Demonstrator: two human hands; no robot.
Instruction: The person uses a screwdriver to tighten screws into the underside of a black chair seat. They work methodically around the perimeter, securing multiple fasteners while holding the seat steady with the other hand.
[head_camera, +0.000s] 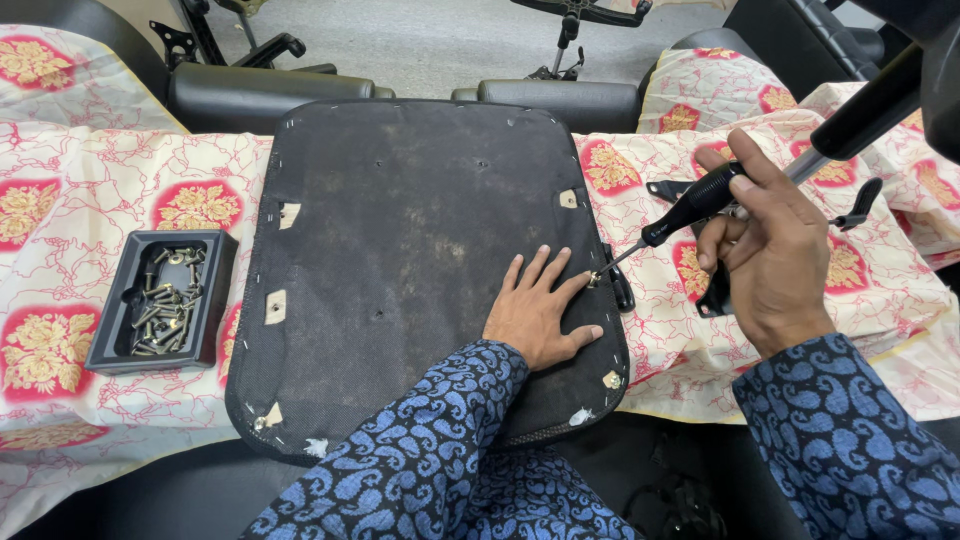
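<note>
- Leftmost, a black tray (112, 330) of loose screws (165, 305) sits on the floral cloth (60, 260) covering the table, well apart from both hands.
- Next, the seat pan (400, 260), a dark upholstered board lying underside up, fills the middle; its long axis runs from the person toward the far edge of the table, and pale tabs show along its rim.
- On the pan's right part, the left hand (540, 315) lies flat with fingers spread, pressing down and gripping nothing; its fingertips end just beside a small screw (593, 280) near the right edge.
- Further right, the screwdriver (680, 212) has its tip at that screw. Its long axis slants from upper right down to lower left, tip pointing toward the pan and the left fingertips.
- The right hand (770, 250) is closed around the black handle, thumb on top, holding the tool above the cloth.
- Beyond it, black bracket parts (860, 200) lie on the cloth by the table's right side.
- Risk, as a judgement: the shaft meets the screw at a shallow slant, so the tip could slip off the head and jab the nearby fingertips or gouge the pan; a loosened screw could also roll off into the cloth's folds.
</note>
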